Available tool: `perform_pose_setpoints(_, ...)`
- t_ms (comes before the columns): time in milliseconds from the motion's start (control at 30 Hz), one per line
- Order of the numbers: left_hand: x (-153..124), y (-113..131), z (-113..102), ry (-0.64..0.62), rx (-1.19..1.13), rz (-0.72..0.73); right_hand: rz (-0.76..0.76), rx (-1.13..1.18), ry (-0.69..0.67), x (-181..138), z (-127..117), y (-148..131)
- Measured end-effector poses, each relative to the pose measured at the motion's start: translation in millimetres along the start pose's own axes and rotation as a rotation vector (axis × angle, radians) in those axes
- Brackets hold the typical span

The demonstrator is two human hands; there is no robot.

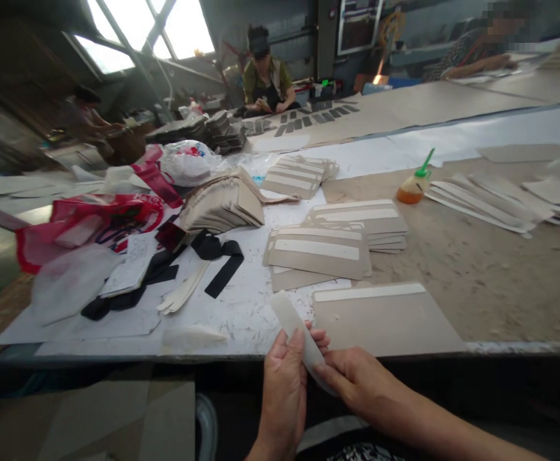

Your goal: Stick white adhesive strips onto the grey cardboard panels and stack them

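Note:
A long pale strip [286, 312] slants between my two hands at the table's front edge. My left hand [287, 365] is closed round its middle, thumb on top. At the strip's lower end, my right hand [350, 378] pinches it between thumb and fingers. Just beyond my hands lies a flat beige panel [380, 323] with one white strip along its far edge. Behind it sit stacked beige panels [316, 253] with white strips on them. Several loose pale strips [186, 288] lie to the left, beside a black band [225, 269].
At the left are a red plastic bag [88, 218], a clear bag [68, 282] and a notepad [129, 266]. A bottle with a green nozzle [411, 187] stands at the right by stacked white strips [486, 202]. Co-workers sit farther back, one person [268, 80] across the table.

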State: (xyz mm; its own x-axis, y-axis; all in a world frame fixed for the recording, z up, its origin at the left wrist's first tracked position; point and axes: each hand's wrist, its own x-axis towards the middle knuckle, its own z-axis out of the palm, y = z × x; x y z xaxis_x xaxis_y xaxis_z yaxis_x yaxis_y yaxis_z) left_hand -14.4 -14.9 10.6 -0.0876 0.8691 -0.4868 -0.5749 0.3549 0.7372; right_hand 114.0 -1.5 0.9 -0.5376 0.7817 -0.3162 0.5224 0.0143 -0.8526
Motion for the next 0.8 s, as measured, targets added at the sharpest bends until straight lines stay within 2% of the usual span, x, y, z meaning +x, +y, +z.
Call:
perform_pose_setpoints(100,-1,-5,-1,0.006,0.022,0.042,-0.028,-0.109,0.018,2,4,9)
perform_pose_setpoints(200,0,-8,-3,0.041,0.013,0.106,-0.044,-0.115,-0.023,9,9,16)
perform_pose_setpoints(367,3,-6,-10,0.096,-0.095,0.129,-0.095,0.161,-0.133,20,20,9)
perform_pose_setpoints(533,5,0,-21,-0.002,-0.313,0.028,-0.132,0.296,-0.122,26,28,-8)
perform_pose_setpoints(667,14,-3,-36,-0.017,-0.326,-0.100,-0.217,0.309,-0.119,36,27,-18)
perform_pose_setpoints(800,32,-10,-47,-0.033,-0.310,-0.211,-0.245,0.204,-0.123,42,24,-19)
